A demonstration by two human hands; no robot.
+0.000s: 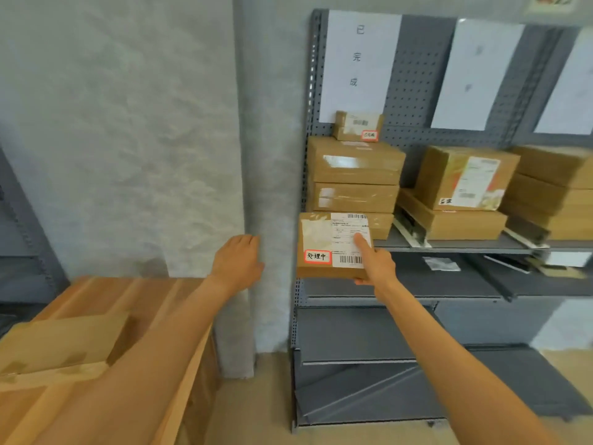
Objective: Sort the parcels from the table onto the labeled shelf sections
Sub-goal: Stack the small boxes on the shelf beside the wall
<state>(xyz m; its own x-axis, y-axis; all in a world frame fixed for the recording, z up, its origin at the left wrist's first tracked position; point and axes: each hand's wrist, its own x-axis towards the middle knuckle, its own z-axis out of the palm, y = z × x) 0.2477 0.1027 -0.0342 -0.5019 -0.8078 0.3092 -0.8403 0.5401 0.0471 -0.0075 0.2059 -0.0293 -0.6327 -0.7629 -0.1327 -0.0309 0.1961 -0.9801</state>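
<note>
The grey shelf unit (449, 248) filled the right of the view, with three white section sheets on its pegboard back; only the leftmost sheet (359, 65) was readable, the others blurred. Down at lower left sat the wooden table (96, 297), with one flat brown parcel (61, 342) on it in view.

On the shelf: a stack (353, 178) of four boxes under that left sheet, the bottom one half hidden, the smallest on top. Beside it, two boxes stacked in the middle section (462, 194), and more at the right edge, cut off, count unclear.

And there was the parcel in hand (330, 245), held up in front of the left stack's bottom box, not yet on any shelf. Its red-bordered tag (317, 256) differed from the left sheet's text, so it likely belonged further right. The right hand (372, 261) gripped its lower right corner, forefinger laid straight up the shipping label, other fingers tucked beneath. One hand carried it, so probably light; stiff taped cardboard, the glossy tape possibly slick. A hold under the bottom edge looked safest.

The left hand (237, 258) hung free near the wall, fingers loosely curled, holding nothing.
</note>
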